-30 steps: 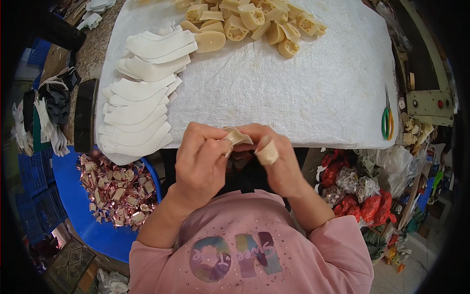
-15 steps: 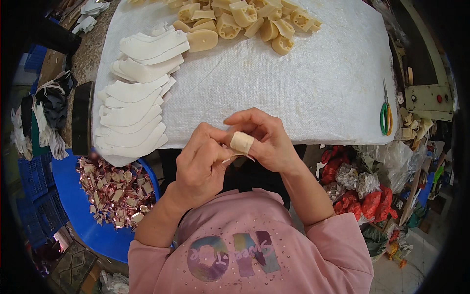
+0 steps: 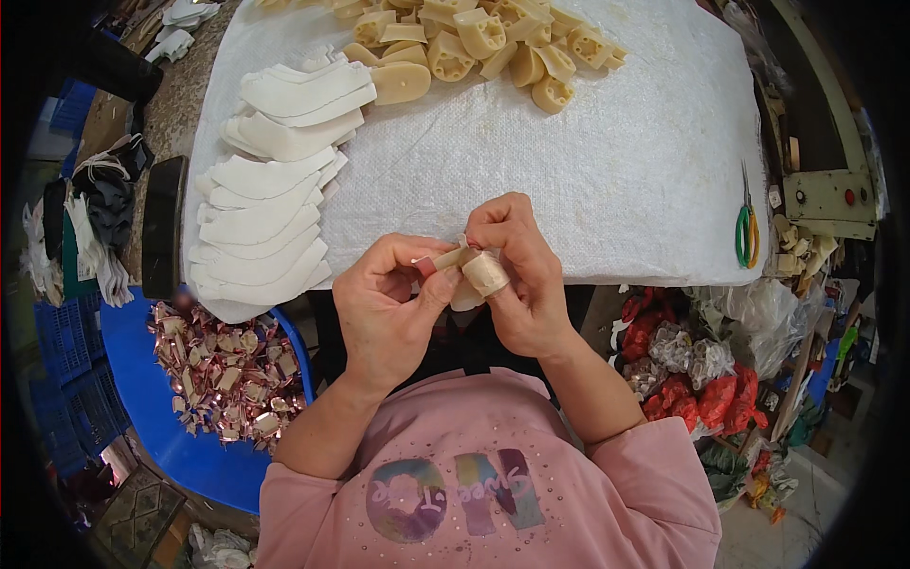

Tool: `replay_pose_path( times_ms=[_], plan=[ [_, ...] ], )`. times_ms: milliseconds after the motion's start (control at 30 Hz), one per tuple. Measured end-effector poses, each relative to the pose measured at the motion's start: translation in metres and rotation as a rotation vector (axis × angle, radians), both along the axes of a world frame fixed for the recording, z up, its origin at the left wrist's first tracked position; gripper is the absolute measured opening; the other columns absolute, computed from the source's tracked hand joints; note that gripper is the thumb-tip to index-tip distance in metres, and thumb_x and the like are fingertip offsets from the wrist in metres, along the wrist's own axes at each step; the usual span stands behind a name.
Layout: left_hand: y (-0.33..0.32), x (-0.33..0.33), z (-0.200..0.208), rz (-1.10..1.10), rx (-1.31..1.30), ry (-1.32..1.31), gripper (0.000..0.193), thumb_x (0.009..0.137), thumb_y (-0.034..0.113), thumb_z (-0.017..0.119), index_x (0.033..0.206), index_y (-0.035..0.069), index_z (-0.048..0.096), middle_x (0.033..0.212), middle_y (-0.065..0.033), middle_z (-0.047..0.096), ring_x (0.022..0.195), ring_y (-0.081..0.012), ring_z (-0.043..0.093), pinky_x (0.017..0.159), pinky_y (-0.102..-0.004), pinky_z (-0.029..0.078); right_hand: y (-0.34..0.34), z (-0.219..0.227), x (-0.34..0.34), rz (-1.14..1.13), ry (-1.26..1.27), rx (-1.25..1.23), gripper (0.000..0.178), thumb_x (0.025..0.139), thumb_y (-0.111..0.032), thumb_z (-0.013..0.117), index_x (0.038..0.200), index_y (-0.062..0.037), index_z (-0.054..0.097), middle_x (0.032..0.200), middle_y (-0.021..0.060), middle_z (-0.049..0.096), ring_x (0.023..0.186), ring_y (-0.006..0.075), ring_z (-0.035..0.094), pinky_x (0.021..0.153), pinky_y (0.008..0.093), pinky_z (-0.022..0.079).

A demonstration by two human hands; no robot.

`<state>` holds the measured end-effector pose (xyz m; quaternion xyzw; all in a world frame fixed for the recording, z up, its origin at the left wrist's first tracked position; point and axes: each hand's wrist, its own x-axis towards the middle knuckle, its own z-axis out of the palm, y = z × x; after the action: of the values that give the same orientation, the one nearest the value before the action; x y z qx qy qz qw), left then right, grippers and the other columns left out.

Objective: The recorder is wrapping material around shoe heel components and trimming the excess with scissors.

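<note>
Both hands meet over the near edge of the white-covered table. Between thumb and fingers, my left hand [image 3: 389, 299] grips a small beige-and-pink piece [image 3: 445, 258], apparently thin and partly covered by the fingers. My right hand [image 3: 526, 275] pinches the same piece from the other side, index finger bent over it. A cream-coloured band [image 3: 485, 273], like tape, wraps the right thumb. To the left lies a fanned row of curved white cut pieces [image 3: 261, 223]. Beige moulded heels [image 3: 450, 57] are heaped at the far side.
A blue tub [image 3: 190, 455] at lower left holds many small pink-and-beige pieces [image 3: 227, 379]. A dark phone [image 3: 164, 228] lies at the table's left. Scissors [image 3: 747, 223] with green and orange handles rest at the right edge. Red and clear plastic bags [image 3: 706, 389] are piled below right.
My left hand has turned, its thumb now along the piece. My right fingers have closed in from above onto it. More of the beige-and-pink piece shows between the hands.
</note>
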<state>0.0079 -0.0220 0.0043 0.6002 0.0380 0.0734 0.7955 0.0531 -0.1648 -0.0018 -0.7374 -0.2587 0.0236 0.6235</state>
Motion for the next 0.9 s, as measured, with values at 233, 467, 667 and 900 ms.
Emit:
replay_pose_path(
  times_ms=[233,467,667,900],
  plan=[
    [0.000,-0.001,0.001,-0.030,0.013,0.042,0.013,0.082,0.001,0.065,0.091,-0.005,0.057,0.094,-0.0106,0.062,0.082,-0.0102,0.057,0.072,-0.0239,0.049,-0.007,-0.001,0.008,0.151,0.291,0.161,0.009,0.082,-0.009,0.057,0.088,-0.0049,0.053,0.093,0.0084,0.048,0.085,0.0204,0.045,0.077,0.0300,0.039],
    [-0.001,-0.001,0.003,-0.036,0.251,0.018,0.013,0.082,0.008,0.067,0.086,-0.001,0.059,0.097,-0.0104,0.059,0.075,-0.0112,0.056,0.067,-0.0222,0.046,-0.001,-0.006,-0.003,-0.063,0.120,0.057,0.009,0.084,-0.011,0.058,0.084,-0.0042,0.053,0.089,0.0065,0.047,0.079,0.0178,0.045,0.073,0.0296,0.040],
    [0.015,0.003,0.002,-0.054,0.361,-0.120,0.012,0.081,0.009,0.068,0.083,0.001,0.060,0.107,-0.0140,0.053,0.092,-0.0163,0.051,0.079,-0.0281,0.042,-0.016,-0.002,0.012,0.056,0.432,0.386,0.024,0.090,-0.020,0.056,0.109,-0.0044,0.056,0.097,0.0059,0.057,0.086,0.0096,0.052,0.065,0.0217,0.042],
    [0.013,0.004,0.007,-0.088,0.653,-0.484,0.013,0.076,0.009,0.071,0.082,0.002,0.061,0.106,-0.0150,0.053,0.096,-0.0224,0.050,0.078,-0.0321,0.042,-0.028,0.016,0.021,0.295,0.689,0.176,0.038,0.080,-0.016,0.069,0.113,-0.0038,0.055,0.090,0.0038,0.063,0.080,0.0112,0.059,0.071,0.0268,0.049]
  ],
)
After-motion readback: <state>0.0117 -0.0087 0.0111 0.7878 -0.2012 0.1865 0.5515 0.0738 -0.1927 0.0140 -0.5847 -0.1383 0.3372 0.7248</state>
